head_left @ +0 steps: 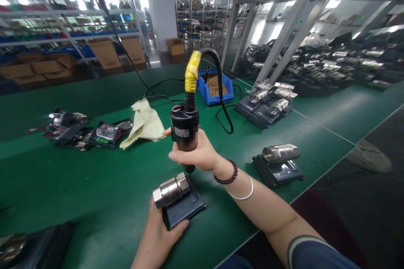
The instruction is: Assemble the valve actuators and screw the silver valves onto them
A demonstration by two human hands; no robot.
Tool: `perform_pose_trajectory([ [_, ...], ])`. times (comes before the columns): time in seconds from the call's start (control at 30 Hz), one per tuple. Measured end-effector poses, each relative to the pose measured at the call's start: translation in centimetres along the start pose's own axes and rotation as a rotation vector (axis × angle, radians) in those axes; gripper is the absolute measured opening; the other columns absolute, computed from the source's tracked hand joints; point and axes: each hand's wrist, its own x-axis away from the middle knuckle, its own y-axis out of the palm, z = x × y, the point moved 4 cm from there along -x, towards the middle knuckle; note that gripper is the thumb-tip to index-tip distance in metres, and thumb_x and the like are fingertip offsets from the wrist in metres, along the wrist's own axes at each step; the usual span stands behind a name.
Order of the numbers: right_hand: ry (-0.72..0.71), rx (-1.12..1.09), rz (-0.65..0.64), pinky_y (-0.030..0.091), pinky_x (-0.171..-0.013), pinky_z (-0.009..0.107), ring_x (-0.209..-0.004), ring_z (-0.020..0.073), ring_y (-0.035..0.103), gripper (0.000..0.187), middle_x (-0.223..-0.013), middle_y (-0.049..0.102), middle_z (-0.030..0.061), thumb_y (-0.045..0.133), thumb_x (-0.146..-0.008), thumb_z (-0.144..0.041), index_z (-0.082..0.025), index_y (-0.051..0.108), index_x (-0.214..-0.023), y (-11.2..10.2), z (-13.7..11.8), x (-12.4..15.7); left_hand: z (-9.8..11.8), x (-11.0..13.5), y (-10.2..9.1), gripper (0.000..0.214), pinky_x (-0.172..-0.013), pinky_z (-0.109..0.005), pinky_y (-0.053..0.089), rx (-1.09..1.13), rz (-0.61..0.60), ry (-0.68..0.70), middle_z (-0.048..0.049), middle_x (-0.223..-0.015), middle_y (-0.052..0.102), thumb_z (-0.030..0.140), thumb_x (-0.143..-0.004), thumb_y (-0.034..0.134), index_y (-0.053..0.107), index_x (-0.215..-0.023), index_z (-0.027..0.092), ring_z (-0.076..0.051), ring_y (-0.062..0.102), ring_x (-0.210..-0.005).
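My right hand (198, 151) is wrapped round a black electric screwdriver (184, 124), held upright with its tip pointing down. Yellow tape covers the top of its cord. Just under the tip lies a dark grey housing (186, 206) with a shiny metal pipe fitting (170, 190) on it. My left hand (162, 229) grips this housing from the near left side, thumb along its front edge and the other fingers hidden behind and beneath. Whether the screwdriver tip touches the housing cannot be made out.
A blue bin (216, 88) of small brass-coloured screws stands behind the screwdriver. A pale cloth (145, 122) and opened units with wiring (107, 132) lie left. Similar housings with fittings (279, 164) sit right, more (265, 107) behind them. Another housing (38, 243) is near left.
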Motion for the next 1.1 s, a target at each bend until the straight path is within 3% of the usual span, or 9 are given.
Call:
perform_pose_trajectory([
  [0.1, -0.132, -0.056, 0.094, 0.043, -0.043, 0.025, -0.039, 0.0106, 0.049, 0.033, -0.050, 0.057, -0.0071, 0.073, -0.061, -0.035, -0.019, 0.063, -0.088, -2.4, -0.7, -0.5, -1.0, 0.2, 0.2, 0.069, -0.105, -0.059, 0.041, -0.028, 0.006, 0.019, -0.0199, -0.135, 0.055, 0.043, -0.071, 0.067, 0.049, -0.131, 0.012, -0.038, 0.052, -0.126],
  [0.27, -0.372, 0.046, 0.626, 0.047, -0.053, 0.026, -0.045, 0.0101, 0.053, 0.025, -0.052, 0.055, -0.0091, 0.067, -0.067, -0.029, -0.021, 0.060, -0.090, -8.5, -0.6, -1.4, -1.5, 0.4, 1.1, 0.068, -0.103, -0.057, 0.043, -0.048, 0.018, 0.050, -0.0199, -0.134, 0.056, 0.040, -0.074, 0.066, 0.049, -0.133, 0.012, -0.038, 0.054, -0.124],
  [0.37, -0.413, 0.123, 0.799, 0.047, -0.054, 0.028, -0.046, 0.0111, 0.055, 0.024, -0.054, 0.056, -0.0078, 0.069, -0.065, -0.027, -0.019, 0.060, -0.086, -10.3, 1.0, -1.8, -1.2, 0.6, 1.9, 0.065, -0.105, -0.057, 0.041, -0.052, 0.106, 0.052, -0.0211, -0.133, 0.055, 0.035, -0.074, 0.065, 0.048, -0.132, 0.011, -0.037, 0.051, -0.127],
  [0.57, -0.372, 0.174, 0.814, 0.048, -0.053, 0.030, -0.045, 0.0133, 0.056, 0.027, -0.052, 0.058, -0.0066, 0.068, -0.064, -0.028, -0.018, 0.061, -0.088, -9.6, 3.9, -2.6, -1.9, 0.5, 3.2, 0.061, -0.107, -0.057, 0.038, -0.078, 0.155, 0.072, -0.0207, -0.135, 0.052, 0.030, -0.074, 0.065, 0.050, -0.130, 0.013, -0.037, 0.047, -0.130],
  [0.7, -0.372, 0.191, 0.790, 0.048, -0.053, 0.031, -0.045, 0.0137, 0.055, 0.027, -0.053, 0.059, -0.0061, 0.070, -0.062, -0.027, -0.018, 0.061, -0.085, -8.7, 3.4, -2.3, -2.2, 0.1, 3.2, 0.063, -0.106, -0.057, 0.040, -0.095, 0.106, 0.087, -0.0209, -0.137, 0.050, 0.031, -0.072, 0.066, 0.050, -0.131, 0.012, -0.037, 0.047, -0.130],
  [0.83, -0.434, 0.177, 0.738, 0.049, -0.056, 0.031, -0.048, 0.0138, 0.056, 0.024, -0.054, 0.059, -0.0068, 0.070, -0.066, -0.026, -0.020, 0.060, -0.087, -7.4, 0.3, -0.6, -1.1, 0.2, 2.1, 0.064, -0.107, -0.054, 0.040, -0.078, 0.103, 0.100, -0.0199, -0.142, 0.048, 0.033, -0.078, 0.062, 0.045, -0.136, 0.012, -0.035, 0.045, -0.133],
  [0.93, -0.513, 0.080, 0.657, 0.048, -0.055, 0.031, -0.047, 0.0132, 0.054, 0.025, -0.055, 0.056, -0.0083, 0.067, -0.071, -0.025, -0.023, 0.058, -0.094, -5.8, -3.1, 2.1, 0.3, 1.0, 0.1, 0.054, -0.103, -0.049, 0.047, -0.064, 0.220, 0.127, -0.0162, -0.137, 0.054, 0.039, -0.084, 0.057, 0.051, -0.132, 0.016, -0.031, 0.051, -0.128],
  [1.03, -0.531, -0.016, 0.568, 0.046, -0.051, 0.028, -0.045, 0.0119, 0.048, 0.025, -0.054, 0.050, -0.0091, 0.062, -0.072, -0.024, -0.027, 0.058, -0.096, -4.2, -6.4, 5.5, 2.4, 2.6, -2.4, 0.025, -0.086, -0.041, 0.057, -0.071, 0.468, 0.203, -0.0093, -0.105, 0.070, 0.040, -0.086, 0.057, 0.066, -0.100, 0.021, -0.025, 0.067, -0.100],
  [1.1, -0.505, -0.103, 0.485, 0.043, -0.049, 0.026, -0.043, 0.0105, 0.043, 0.024, -0.054, 0.044, -0.0085, 0.062, -0.072, -0.025, -0.028, 0.061, -0.095, -3.1, -8.0, 7.6, 4.5, 3.5, -3.4, 0.015, -0.074, -0.034, 0.059, -0.062, 0.575, 0.309, -0.0040, -0.083, 0.070, 0.035, -0.086, 0.060, 0.065, -0.080, 0.022, -0.021, 0.069, -0.080],
])
